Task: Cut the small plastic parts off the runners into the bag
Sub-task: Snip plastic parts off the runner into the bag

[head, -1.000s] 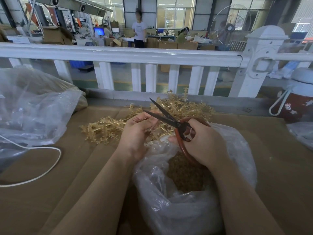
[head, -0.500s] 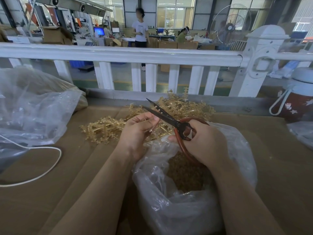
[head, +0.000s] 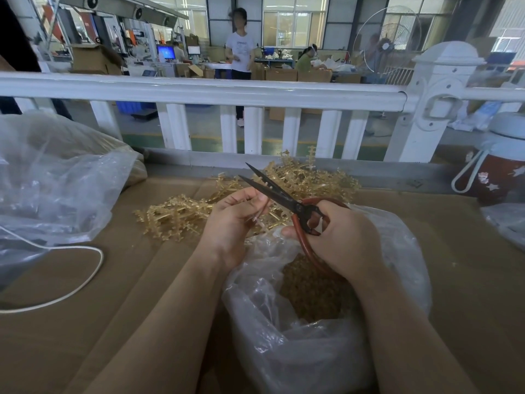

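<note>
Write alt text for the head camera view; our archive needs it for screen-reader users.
A person's right hand holds red-handled scissors, blades parted, while the left hand pinches a thin plastic runner over an open clear bag of small amber parts. A pile of amber runners lies behind on the cardboard-covered table, before a white railing.

Bright daylight enters through the far windows [head: 292,21]; the white railing [head: 199,91] bows from wide-angle distortion, and the background looks soft.
</note>
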The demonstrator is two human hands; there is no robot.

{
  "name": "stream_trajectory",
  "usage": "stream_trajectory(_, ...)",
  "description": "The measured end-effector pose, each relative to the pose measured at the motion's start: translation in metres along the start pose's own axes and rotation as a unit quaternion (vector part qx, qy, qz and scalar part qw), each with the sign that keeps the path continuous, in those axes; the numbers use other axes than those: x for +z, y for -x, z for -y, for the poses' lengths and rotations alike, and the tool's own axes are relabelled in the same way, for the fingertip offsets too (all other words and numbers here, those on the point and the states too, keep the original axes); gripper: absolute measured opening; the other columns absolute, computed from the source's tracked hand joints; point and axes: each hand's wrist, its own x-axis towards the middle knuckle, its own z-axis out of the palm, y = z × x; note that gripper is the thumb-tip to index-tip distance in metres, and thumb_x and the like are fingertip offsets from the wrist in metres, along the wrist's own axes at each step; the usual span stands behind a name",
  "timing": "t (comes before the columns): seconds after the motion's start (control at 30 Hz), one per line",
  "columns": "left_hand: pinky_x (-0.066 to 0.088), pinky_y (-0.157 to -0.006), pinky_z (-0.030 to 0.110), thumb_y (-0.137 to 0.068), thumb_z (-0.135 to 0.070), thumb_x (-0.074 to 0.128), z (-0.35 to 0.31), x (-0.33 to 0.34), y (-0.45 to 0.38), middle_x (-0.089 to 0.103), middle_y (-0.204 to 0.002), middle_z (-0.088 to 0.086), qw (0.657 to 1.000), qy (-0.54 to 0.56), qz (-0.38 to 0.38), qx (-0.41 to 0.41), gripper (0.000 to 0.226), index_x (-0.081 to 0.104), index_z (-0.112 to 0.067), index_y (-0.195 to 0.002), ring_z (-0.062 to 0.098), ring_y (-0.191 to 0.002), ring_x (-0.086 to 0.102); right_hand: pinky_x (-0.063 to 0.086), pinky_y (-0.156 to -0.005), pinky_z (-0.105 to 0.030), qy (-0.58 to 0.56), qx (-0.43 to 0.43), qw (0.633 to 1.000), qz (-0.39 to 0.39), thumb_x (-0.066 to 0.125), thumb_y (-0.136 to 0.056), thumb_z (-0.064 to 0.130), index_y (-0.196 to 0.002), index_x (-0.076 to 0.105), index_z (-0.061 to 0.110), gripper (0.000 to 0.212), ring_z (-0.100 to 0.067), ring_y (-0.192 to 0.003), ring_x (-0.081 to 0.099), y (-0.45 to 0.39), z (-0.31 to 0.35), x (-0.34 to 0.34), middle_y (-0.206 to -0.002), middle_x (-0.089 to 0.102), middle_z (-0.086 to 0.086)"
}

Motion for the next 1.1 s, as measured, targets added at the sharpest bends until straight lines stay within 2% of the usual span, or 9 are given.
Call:
stream_trajectory(0.13,0.046,-0.078,0.025,-0.076,-0.016,0.068,0.0,0.0,0.001,0.063,-0.071,-0.001,1.0,-0.01,0.007,0.0,0.007,0.071,-0.019,-0.071,0.011,-0.069,0.058,0.03,-0.058,-0.007,-0.005,-0.001,1.0,0.001,0.045,-0.06,0.096,-0.096,0.069,0.034,0.076,0.014,-0.068,0.046,0.0,0.001,0.0,-0.075,0.057,0.029)
stream_trajectory(0.27,0.045,-0.078,0.027,-0.074,-0.016,0.069,0.001,0.0,0.0,0.063,-0.072,0.001,1.0,-0.007,0.001,0.006,0.002,0.069,-0.015,-0.075,0.012,-0.071,0.058,0.028,-0.056,-0.008,0.009,-0.002,1.0,-0.003,0.046,-0.061,0.096,-0.095,0.068,0.035,0.073,0.014,-0.066,0.046,0.0,0.001,-0.001,-0.073,0.054,0.03)
stream_trajectory(0.4,0.041,-0.086,0.037,-0.076,-0.011,0.071,0.003,0.0,0.0,0.062,-0.09,0.014,0.999,-0.033,-0.002,0.03,0.01,0.069,-0.007,-0.085,0.025,-0.087,0.052,0.026,-0.055,-0.007,0.014,-0.006,1.0,-0.013,0.043,-0.063,0.096,-0.096,0.068,0.036,0.072,0.014,-0.062,0.042,0.001,0.002,-0.002,-0.07,0.047,0.033)
stream_trajectory(0.47,0.044,-0.079,0.033,-0.082,-0.004,0.07,0.003,0.0,0.0,0.066,-0.085,0.008,0.997,-0.052,0.014,0.057,0.005,0.068,-0.006,-0.086,0.024,-0.079,0.054,0.027,-0.056,-0.007,0.012,-0.004,1.0,-0.01,0.043,-0.062,0.096,-0.095,0.068,0.035,0.074,0.014,-0.063,0.043,0.001,0.001,-0.002,-0.072,0.052,0.03)
stream_trajectory(0.53,0.046,-0.07,0.026,-0.082,-0.002,0.069,0.002,-0.001,-0.001,0.067,-0.078,0.002,0.995,-0.053,0.03,0.085,0.009,0.066,-0.004,-0.09,0.015,-0.069,0.055,0.028,-0.056,-0.007,0.01,-0.004,1.0,-0.007,0.042,-0.061,0.096,-0.095,0.069,0.034,0.075,0.014,-0.064,0.045,0.001,0.001,-0.001,-0.073,0.054,0.029)
stream_trajectory(0.67,0.048,-0.074,0.032,-0.084,-0.009,0.06,0.004,-0.002,-0.004,0.068,-0.08,0.01,0.99,-0.066,0.02,0.122,0.01,0.067,-0.005,-0.091,0.027,-0.078,0.057,0.029,-0.057,-0.008,0.003,0.001,1.0,-0.002,0.046,-0.061,0.095,-0.095,0.068,0.036,0.071,0.015,-0.066,0.045,0.0,0.0,-0.002,-0.071,0.052,0.033)
stream_trajectory(0.8,0.051,-0.07,0.023,-0.093,-0.003,0.057,0.008,-0.004,-0.005,0.071,-0.083,0.005,0.985,-0.09,0.023,0.146,0.01,0.067,-0.004,-0.091,0.016,-0.075,0.064,0.03,-0.057,-0.009,-0.004,0.003,1.0,-0.003,0.046,-0.06,0.096,-0.094,0.068,0.037,0.072,0.016,-0.066,0.045,0.0,-0.002,-0.002,-0.071,0.053,0.033)
stream_trajectory(0.93,0.052,-0.073,0.022,-0.092,-0.007,0.06,0.009,-0.004,-0.007,0.073,-0.087,0.004,0.987,-0.071,0.031,0.141,0.012,0.071,-0.009,-0.091,0.014,-0.079,0.066,0.027,-0.056,-0.008,-0.002,0.003,1.0,-0.008,0.05,-0.062,0.094,-0.093,0.067,0.039,0.066,0.016,-0.065,0.044,0.0,-0.002,-0.002,-0.07,0.051,0.034)
stream_trajectory(1.1,0.045,-0.064,0.013,-0.09,-0.009,0.058,0.01,-0.003,-0.008,0.067,-0.073,-0.005,0.987,-0.055,0.042,0.143,0.012,0.065,0.0,-0.095,0.003,-0.062,0.059,0.03,-0.058,-0.007,-0.006,-0.001,1.0,-0.009,0.051,-0.063,0.094,-0.094,0.069,0.036,0.069,0.016,-0.069,0.046,0.0,-0.003,0.0,-0.073,0.055,0.031)
